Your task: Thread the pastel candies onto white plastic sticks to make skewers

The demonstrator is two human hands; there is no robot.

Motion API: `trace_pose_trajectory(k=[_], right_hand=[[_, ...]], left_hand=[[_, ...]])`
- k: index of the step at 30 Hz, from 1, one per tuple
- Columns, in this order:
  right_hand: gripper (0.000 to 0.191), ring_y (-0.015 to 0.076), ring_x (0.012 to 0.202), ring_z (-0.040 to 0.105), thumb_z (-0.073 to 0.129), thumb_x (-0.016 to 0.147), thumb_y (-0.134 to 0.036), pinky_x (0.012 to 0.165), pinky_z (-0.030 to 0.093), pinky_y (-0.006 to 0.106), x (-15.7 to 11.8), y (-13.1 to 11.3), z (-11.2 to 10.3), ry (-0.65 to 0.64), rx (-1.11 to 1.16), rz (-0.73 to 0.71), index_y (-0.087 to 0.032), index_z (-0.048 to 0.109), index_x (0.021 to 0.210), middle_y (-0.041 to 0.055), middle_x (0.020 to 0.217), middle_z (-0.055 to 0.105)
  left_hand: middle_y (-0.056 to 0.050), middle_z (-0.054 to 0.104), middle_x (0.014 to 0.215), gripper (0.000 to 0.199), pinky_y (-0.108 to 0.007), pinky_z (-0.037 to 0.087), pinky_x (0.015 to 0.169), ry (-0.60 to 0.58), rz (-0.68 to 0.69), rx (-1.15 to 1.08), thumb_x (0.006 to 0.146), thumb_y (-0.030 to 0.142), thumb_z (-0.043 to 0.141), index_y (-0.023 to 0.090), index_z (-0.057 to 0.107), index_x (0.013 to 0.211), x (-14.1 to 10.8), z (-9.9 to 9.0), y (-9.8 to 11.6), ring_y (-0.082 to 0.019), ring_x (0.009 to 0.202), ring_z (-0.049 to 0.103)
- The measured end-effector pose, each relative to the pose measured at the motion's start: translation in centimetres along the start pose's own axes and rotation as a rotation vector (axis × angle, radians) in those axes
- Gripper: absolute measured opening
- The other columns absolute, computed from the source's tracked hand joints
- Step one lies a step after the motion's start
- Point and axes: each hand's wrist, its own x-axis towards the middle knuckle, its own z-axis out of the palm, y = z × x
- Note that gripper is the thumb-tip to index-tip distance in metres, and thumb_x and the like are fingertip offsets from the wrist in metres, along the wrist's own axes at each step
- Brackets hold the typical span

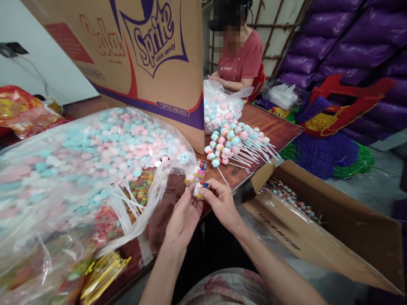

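A small white wrapper with colourful print point(199, 189) is pinched at the near table edge by my right hand point(222, 205), thumb and forefinger together on it. My left hand point(185, 215) is closed at the wrapper's lower left side, its fingertips partly hidden. Just beyond lie more printed wrappers point(199, 169) on the table. Marshmallow skewers point(235, 140) in pink, blue and white, on white sticks, are piled right of them. To the left, a big clear bag point(104, 144) holds loose marshmallows, and white sticks point(127, 203) lie beside ring-shaped gummies point(110, 222).
A tall printed carton point(140, 55) stands on the table behind the wrappers. Gold twist ties point(103, 275) lie at front left. An open cardboard box point(318, 237) with finished skewers sits low at right. Across the table sits another person point(241, 57) beside a second marshmallow bag point(222, 108).
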Motion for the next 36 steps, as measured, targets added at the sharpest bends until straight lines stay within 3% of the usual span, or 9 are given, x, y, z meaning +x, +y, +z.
trace_pose_trajectory(k=[6,9,13,16,20,23,29,33,36], right_hand=[[0.036,0.0101,0.056,0.038,0.058,0.092,-0.040,0.054,0.031,0.024,-0.6,0.7,-0.3,0.035,-0.059,0.011,-0.019,0.050,0.064,-0.0042,0.060,0.044],[0.038,0.0105,0.057,0.037,0.055,0.094,-0.043,0.054,0.031,0.025,-0.7,1.2,0.0,0.071,-0.037,-0.001,-0.019,0.051,0.065,-0.0037,0.060,0.045],[0.031,0.0105,0.059,0.037,0.060,0.090,-0.042,0.053,0.031,0.024,-0.7,1.5,0.7,0.135,0.005,-0.007,-0.019,0.055,0.071,-0.0037,0.065,0.046],[0.039,0.0098,0.056,0.033,0.057,0.092,-0.044,0.052,0.029,0.023,-0.6,1.5,0.6,0.141,0.004,0.006,-0.019,0.047,0.064,-0.0045,0.061,0.041],[0.044,0.0096,0.056,0.031,0.056,0.092,-0.045,0.051,0.027,0.024,-0.4,1.3,-0.4,0.022,-0.086,0.028,-0.020,0.040,0.060,-0.0050,0.059,0.037],[0.048,0.0093,0.054,0.030,0.059,0.089,-0.050,0.050,0.026,0.023,0.1,1.4,-1.1,0.065,-0.122,0.023,-0.020,0.039,0.057,-0.0052,0.056,0.035],[0.051,0.0099,0.049,0.037,0.046,0.093,-0.062,0.047,0.027,0.024,0.4,1.7,-1.1,0.126,0.009,0.097,-0.018,0.056,0.068,-0.0026,0.057,0.045],[0.033,0.0109,0.060,0.044,0.066,0.084,-0.052,0.057,0.037,0.024,-0.2,1.0,-0.4,0.014,-0.055,0.039,-0.019,0.063,0.081,-0.0027,0.067,0.052],[0.031,0.0099,0.058,0.040,0.071,0.081,-0.044,0.057,0.035,0.024,-0.1,1.1,0.1,0.084,-0.041,0.040,-0.019,0.057,0.070,-0.0043,0.063,0.048]], left_hand=[[-0.004,0.075,0.090,0.029,-0.020,0.052,0.072,0.107,0.225,0.056,0.060,0.024,0.089,0.017,0.076,0.084,0.3,1.3,0.1,-0.012,0.080,0.067],[-0.004,0.075,0.088,0.029,-0.024,0.053,0.077,0.117,0.358,0.116,0.061,0.029,0.088,0.017,0.076,0.084,0.1,1.6,-0.9,-0.014,0.081,0.068],[-0.001,0.072,0.078,0.025,-0.022,0.052,0.067,0.192,0.464,0.256,0.067,0.035,0.084,0.016,0.073,0.078,0.2,1.5,-1.7,-0.011,0.069,0.063],[-0.003,0.073,0.087,0.028,-0.023,0.053,0.070,0.185,0.439,0.202,0.071,0.040,0.081,0.017,0.074,0.085,0.2,1.4,-1.2,-0.012,0.075,0.065],[-0.003,0.074,0.089,0.027,-0.026,0.054,0.076,0.183,0.321,0.076,0.063,0.031,0.087,0.017,0.073,0.082,0.2,1.4,0.2,-0.013,0.080,0.068],[0.000,0.073,0.083,0.029,-0.025,0.053,0.077,0.231,0.391,0.103,0.059,0.029,0.089,0.016,0.073,0.079,0.3,1.3,0.5,-0.011,0.075,0.066],[0.002,0.070,0.075,0.031,-0.024,0.050,0.070,0.350,0.395,0.034,0.057,0.031,0.089,0.015,0.068,0.072,1.0,0.9,0.3,-0.008,0.066,0.063],[0.002,0.070,0.076,0.031,-0.025,0.051,0.074,0.342,0.424,0.008,0.058,0.032,0.089,0.015,0.066,0.070,1.1,0.9,0.1,-0.009,0.070,0.064],[0.000,0.071,0.078,0.032,-0.026,0.052,0.077,0.320,0.435,0.031,0.060,0.035,0.088,0.014,0.067,0.071,0.7,1.0,-0.3,-0.011,0.072,0.065]])
